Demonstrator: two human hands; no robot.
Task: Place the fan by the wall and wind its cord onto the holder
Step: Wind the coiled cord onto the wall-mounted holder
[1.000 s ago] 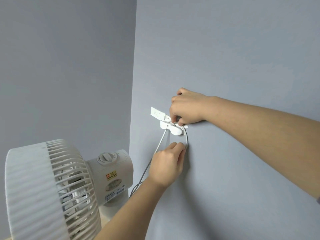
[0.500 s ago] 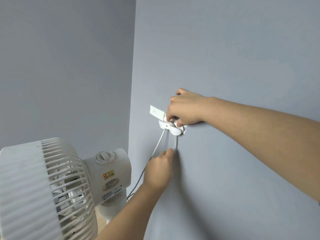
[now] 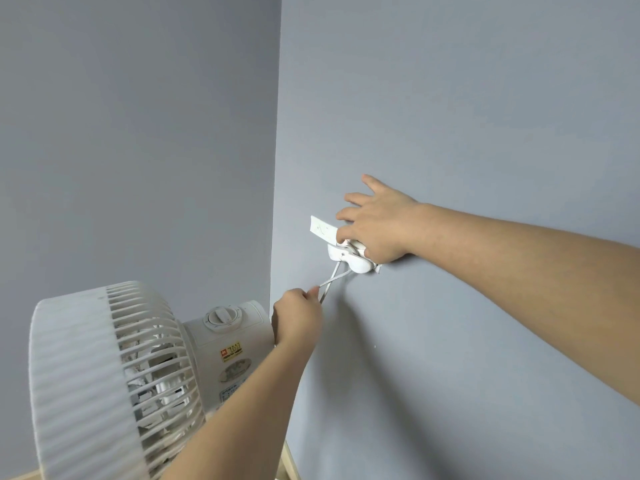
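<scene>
Corner of a room, two plain grey-blue walls (image 3: 138,133) meeting in a vertical line. At lower left, a white plastic fan (image 3: 86,375) with a round ribbed grille, close to the corner and just beside the right-hand wall. Round dial (image 3: 221,317) on top of its motor housing, yellow and red sticker (image 3: 231,352) on the side. Fixed to the right-hand wall above the fan, a small white plastic cord holder (image 3: 351,263), with a white paper tab (image 3: 321,229) stuck to the wall just up and left of it. Below the holder, two strands of thin white cord (image 3: 332,282), crossing each other and running down to the left hand (image 3: 298,320). Left hand closed, pinching the cord between thumb and fingertips. Right hand (image 3: 379,226) at the holder, thumb and index finger gripping its top, other fingers spread straight against the wall. At the bottom edge, a strip of light wood (image 3: 289,462).
</scene>
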